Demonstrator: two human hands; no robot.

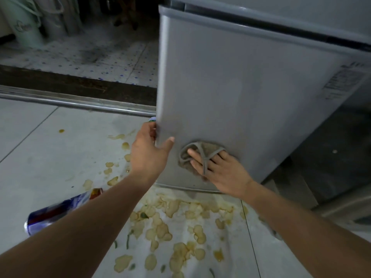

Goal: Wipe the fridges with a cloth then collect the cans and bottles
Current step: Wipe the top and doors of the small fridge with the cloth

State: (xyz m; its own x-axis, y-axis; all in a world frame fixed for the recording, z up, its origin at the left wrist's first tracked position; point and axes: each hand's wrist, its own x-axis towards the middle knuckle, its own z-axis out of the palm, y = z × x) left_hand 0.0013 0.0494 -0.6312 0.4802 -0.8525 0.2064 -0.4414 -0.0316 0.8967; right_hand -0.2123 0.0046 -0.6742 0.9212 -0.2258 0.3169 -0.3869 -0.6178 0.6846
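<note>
fridge door (241, 87): grey, fills the upper right, swung out over a messy tiled floor (30, 147)
cloth (198, 155): brownish rag, flat against the lower part of the door
right hand (218, 171): fingers spread and straight, pressing the cloth onto the door, a loop of its edging lying over them
left hand (149, 149): wrapped round the door's left edge, thumb on the front, steadying it
progress: wiping looks mid-way at best, only this one door is being done; collecting hasn't started
can (60, 209): blue one lying on its side on the floor, left of the left forearm, untouched
hard to see: a small cap-like top (153, 118) peeks out behind the door edge, maybe a bottle; other fridges aren't shown
</note>
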